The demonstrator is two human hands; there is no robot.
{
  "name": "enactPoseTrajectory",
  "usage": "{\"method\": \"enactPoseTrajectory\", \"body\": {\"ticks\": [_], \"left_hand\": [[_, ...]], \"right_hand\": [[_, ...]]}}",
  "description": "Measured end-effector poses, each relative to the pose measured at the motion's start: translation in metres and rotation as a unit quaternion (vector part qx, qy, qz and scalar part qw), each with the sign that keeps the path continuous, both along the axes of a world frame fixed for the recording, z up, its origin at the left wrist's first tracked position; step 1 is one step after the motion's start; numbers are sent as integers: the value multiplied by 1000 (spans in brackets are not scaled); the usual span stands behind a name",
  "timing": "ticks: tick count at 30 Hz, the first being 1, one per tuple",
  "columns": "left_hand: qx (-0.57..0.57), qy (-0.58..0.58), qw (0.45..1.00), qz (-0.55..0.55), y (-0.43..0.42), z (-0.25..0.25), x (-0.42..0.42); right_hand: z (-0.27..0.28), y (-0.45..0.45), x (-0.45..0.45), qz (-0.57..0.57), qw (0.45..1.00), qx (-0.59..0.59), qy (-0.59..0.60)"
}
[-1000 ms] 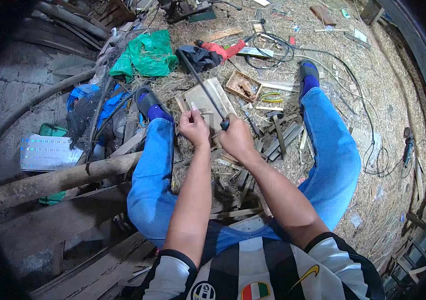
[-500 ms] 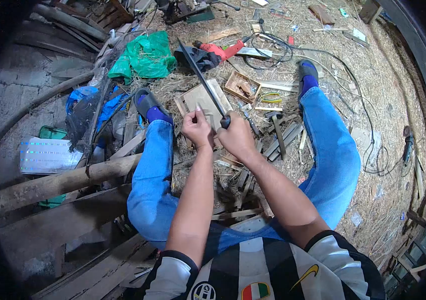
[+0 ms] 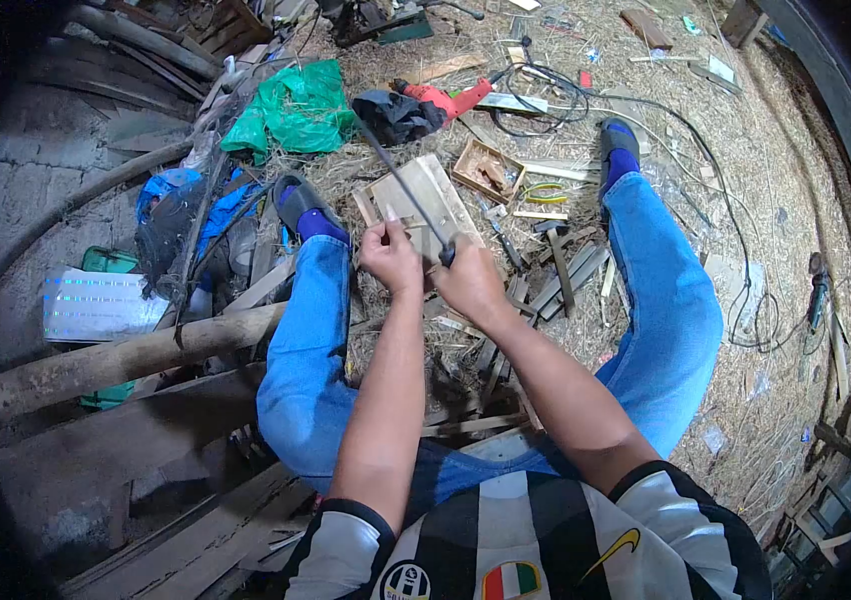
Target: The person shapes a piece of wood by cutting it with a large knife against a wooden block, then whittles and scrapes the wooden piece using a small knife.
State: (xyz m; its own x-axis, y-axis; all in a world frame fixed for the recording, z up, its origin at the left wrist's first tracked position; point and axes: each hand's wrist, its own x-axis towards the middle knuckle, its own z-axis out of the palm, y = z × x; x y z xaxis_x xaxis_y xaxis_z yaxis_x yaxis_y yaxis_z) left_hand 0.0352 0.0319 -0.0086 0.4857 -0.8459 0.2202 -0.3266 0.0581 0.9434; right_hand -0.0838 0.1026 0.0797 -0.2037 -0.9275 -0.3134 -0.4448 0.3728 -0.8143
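Plainly, 1 box [image 3: 480, 189] holds wood scraps [image 3: 492, 174]; the right hand [image 3: 471, 284] grips a blade [image 3: 405, 183].

A long, slim blade [image 3: 401, 179] slants across a pale, flat board [image 3: 442, 192]; dark handle [image 3: 449, 254] at the board's near end, tip beyond its far edge.

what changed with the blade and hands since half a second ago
The right hand has drawn the long-bladed tool slightly back toward the body, and it now looks narrower. Nothing was visibly taken up or let go; the left hand stays nearby, and the green bag and red power tool lie unmoved.
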Motion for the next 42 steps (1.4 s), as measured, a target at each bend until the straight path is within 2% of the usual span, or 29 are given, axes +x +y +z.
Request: {"method": "enactPoseTrajectory", "body": {"ticks": [2, 3, 4, 5, 9, 11, 12, 13, 17, 19, 22, 28, 29, 31, 32, 33, 37, 41, 42], "left_hand": [[-21, -13, 1000, -3, 2, -14, 4], [-45, -25, 999, -4, -1, -12, 5], [-40, 27, 999, 14, -2, -12, 5], [-37, 25, 999, 14, 3, -13, 9], [-5, 46, 999, 25, -1, -2, 8], [-44, -37, 998, 37, 0, -2, 9], [-28, 17, 999, 20, 0, -4, 9], [-27, 18, 999, 21, 0, -6, 8], [15, 35, 999, 17, 0, -4, -7], [-14, -12, 1000, 14, 0, -4, -7], [-9, 6, 1000, -10, -3, 2, -13], [15, 1, 1000, -2, -2, 23, -30], [6, -4, 1000, 2, -1, 31, -35], [6, 8, 1000, 2, -5, 14, -31], [-25, -29, 999, 10, -5, 6, -26], [-54, -67, 996, 23, -5, 9, -22], [-11, -20, 1000, 0, -6, 9, -20], [-24, -1, 1000, 2, -7, 3, -24], [6, 5, 1000, -3, -7, 8, -26]], "right_hand": [[-33, 6, 3, 26, 999, 17, 20], [-30, 3, 2, 53, 997, 32, 40], [-28, 1, 1, 66, 997, 37, 28], [-28, 3, 3, 66, 997, 41, 26], [1, -3, 1, 49, 998, 16, 36], [18, 2, 2, 31, 999, 6, 24], [25, 3, 2, 16, 1000, -8, 24], [28, 4, 2, 1, 999, -25, 25], [-42, 11, 6, 45, 996, 29, 78], [-27, 7, 0, 53, 995, 64, 59], [-16, 4, -7, 56, 996, 61, 46], [21, 1, -7, -53, 997, -25, -43], [3, 2, -5, -54, 997, -24, -43], [-48, 2, 0, 23, 999, 38, -13], [-48, 1, -1, 16, 1000, 25, 0], [-45, -2, -4, 17, 1000, 23, -3], [-25, -2, -10, 37, 998, 46, 0], [17, -3, -13, -27, 999, 8, -24], [24, -4, -13, -56, 998, -17, -36]]}}
